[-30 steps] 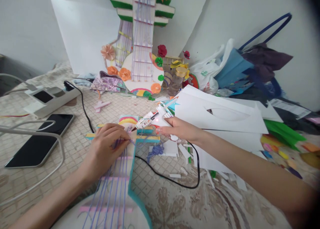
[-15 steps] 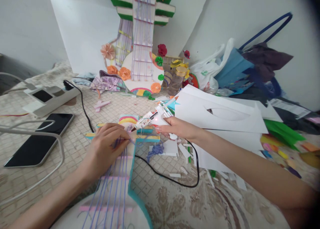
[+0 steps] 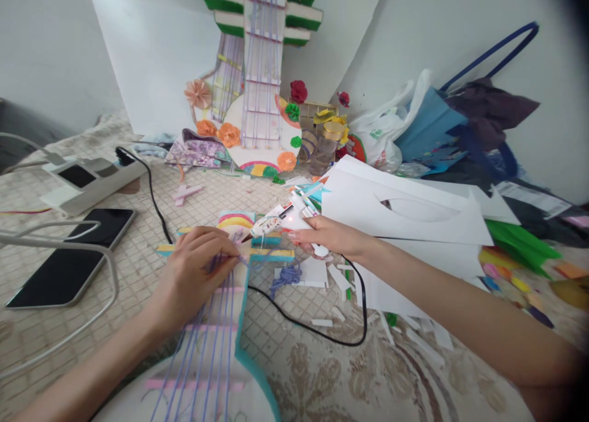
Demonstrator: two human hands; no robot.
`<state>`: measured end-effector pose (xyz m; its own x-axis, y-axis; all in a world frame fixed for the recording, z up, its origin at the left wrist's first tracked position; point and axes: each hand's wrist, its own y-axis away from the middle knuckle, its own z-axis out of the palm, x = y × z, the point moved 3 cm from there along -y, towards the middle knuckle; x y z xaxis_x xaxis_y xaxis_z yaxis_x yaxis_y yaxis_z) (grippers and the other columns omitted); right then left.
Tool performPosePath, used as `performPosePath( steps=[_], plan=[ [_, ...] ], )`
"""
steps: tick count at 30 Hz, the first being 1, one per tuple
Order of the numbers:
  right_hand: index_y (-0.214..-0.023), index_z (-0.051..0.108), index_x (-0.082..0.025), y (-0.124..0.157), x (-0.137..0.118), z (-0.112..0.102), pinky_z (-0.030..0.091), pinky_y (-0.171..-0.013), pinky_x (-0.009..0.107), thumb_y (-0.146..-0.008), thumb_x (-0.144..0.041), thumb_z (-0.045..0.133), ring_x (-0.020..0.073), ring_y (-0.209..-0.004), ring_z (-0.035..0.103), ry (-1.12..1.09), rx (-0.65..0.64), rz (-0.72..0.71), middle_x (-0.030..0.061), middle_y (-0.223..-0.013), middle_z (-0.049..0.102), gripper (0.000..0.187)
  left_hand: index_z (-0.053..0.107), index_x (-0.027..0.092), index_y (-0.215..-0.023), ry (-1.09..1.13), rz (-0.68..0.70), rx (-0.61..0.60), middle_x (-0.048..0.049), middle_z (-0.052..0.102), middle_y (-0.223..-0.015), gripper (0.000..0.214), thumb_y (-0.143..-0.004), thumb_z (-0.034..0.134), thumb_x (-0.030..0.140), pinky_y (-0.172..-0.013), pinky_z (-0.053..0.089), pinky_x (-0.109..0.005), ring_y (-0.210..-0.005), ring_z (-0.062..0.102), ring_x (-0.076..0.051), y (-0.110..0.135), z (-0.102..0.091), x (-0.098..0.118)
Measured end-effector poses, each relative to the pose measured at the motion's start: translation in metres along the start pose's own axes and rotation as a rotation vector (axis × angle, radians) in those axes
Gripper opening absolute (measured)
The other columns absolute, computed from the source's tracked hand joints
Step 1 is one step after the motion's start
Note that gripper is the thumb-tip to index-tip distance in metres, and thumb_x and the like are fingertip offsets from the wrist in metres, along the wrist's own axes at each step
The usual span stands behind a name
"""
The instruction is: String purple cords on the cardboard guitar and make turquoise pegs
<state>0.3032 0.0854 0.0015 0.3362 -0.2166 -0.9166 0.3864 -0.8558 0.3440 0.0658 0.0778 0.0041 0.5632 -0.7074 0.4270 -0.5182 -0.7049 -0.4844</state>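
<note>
A handmade paper guitar [image 3: 251,373] with a turquoise edge, pink frets and purple yarn strings lies in front of me. My left hand [image 3: 200,275] rests over its neck, thumb and fingers pinching a strand of purple yarn [image 3: 243,260] near the headstock. My right hand [image 3: 329,235] is wrapped round the handle of a white patterned hot glue gun [image 3: 271,219]. The gun's nozzle points down-left at the headstock, close to my left fingertips; whether it touches cannot be told. A loose bundle of purple yarn [image 3: 288,276] lies right of the neck.
A black cord [image 3: 304,327] loops on the right of the guitar. At left are a phone [image 3: 73,259] and a power strip [image 3: 92,186]. White paper sheets [image 3: 405,207] and scraps cover the right. A decorated guitar [image 3: 262,115] and a glass jar [image 3: 326,149] stand behind.
The glue gun's nozzle has shifted very slightly at the headstock. My left hand stays in place on the yarn.
</note>
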Motion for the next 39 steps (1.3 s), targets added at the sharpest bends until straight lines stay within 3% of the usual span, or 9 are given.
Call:
performPosePath(
  steps=[19,22,27,31,35,39],
  plan=[
    [-0.074,0.055,-0.015,0.003,0.003,-0.006,0.034,-0.050,0.021,-0.080,-0.042,0.061,0.0088,-0.053,0.044,-0.056,-0.023,-0.095,-0.0050,-0.058,0.046,0.028,0.062,0.021,-0.082,-0.001,0.004,0.002,-0.0034,0.066,-0.087,0.009,-0.086,0.056,0.025,-0.083,0.045,-0.040,-0.094,0.057,-0.022,0.002,0.000,-0.001],
    [-0.070,0.053,-0.016,0.000,0.005,-0.015,0.035,-0.052,0.023,-0.081,-0.048,0.057,0.0100,-0.055,0.045,0.062,0.117,-0.142,-0.0038,-0.060,0.047,0.034,0.062,0.021,-0.082,0.000,0.002,0.003,-0.0031,0.066,-0.087,0.008,-0.086,0.056,0.024,-0.083,0.045,-0.039,-0.093,0.057,-0.022,0.002,0.001,-0.002],
    [-0.079,0.057,-0.015,-0.014,0.013,-0.035,0.036,-0.061,0.025,-0.084,-0.045,0.051,0.0148,-0.066,0.051,0.517,0.526,-0.225,0.0001,-0.070,0.055,0.031,0.062,0.021,-0.080,0.000,-0.004,0.010,-0.0024,0.067,-0.087,0.008,-0.085,0.056,0.025,-0.082,0.045,-0.039,-0.093,0.058,-0.022,0.002,0.001,-0.003],
    [-0.088,0.058,-0.013,-0.025,0.023,-0.041,0.037,-0.063,0.025,-0.087,-0.041,0.048,0.0160,-0.069,0.053,0.687,0.585,-0.206,0.0030,-0.076,0.060,0.030,0.062,0.021,-0.080,0.010,-0.025,-0.003,-0.0027,0.067,-0.088,0.009,-0.085,0.056,0.025,-0.082,0.045,-0.039,-0.093,0.058,-0.022,0.002,0.000,-0.002],
    [-0.094,0.058,-0.013,-0.016,0.022,-0.039,0.039,-0.067,0.026,-0.090,-0.034,0.047,0.0172,-0.074,0.055,0.812,0.596,-0.233,0.0070,-0.085,0.063,0.025,0.062,0.020,-0.079,0.022,-0.032,-0.017,-0.0039,0.067,-0.086,0.010,-0.085,0.056,0.025,-0.082,0.045,-0.041,-0.092,0.058,-0.023,0.001,0.000,-0.002],
    [-0.088,0.058,-0.017,0.012,0.004,-0.026,0.041,-0.072,0.029,-0.088,-0.030,0.052,0.0202,-0.084,0.055,0.945,0.784,-0.347,0.0068,-0.085,0.061,0.014,0.062,0.020,-0.079,0.030,-0.031,-0.009,-0.0041,0.068,-0.087,0.010,-0.085,0.056,0.024,-0.083,0.045,-0.041,-0.092,0.057,-0.023,0.001,0.001,-0.003]
  ],
)
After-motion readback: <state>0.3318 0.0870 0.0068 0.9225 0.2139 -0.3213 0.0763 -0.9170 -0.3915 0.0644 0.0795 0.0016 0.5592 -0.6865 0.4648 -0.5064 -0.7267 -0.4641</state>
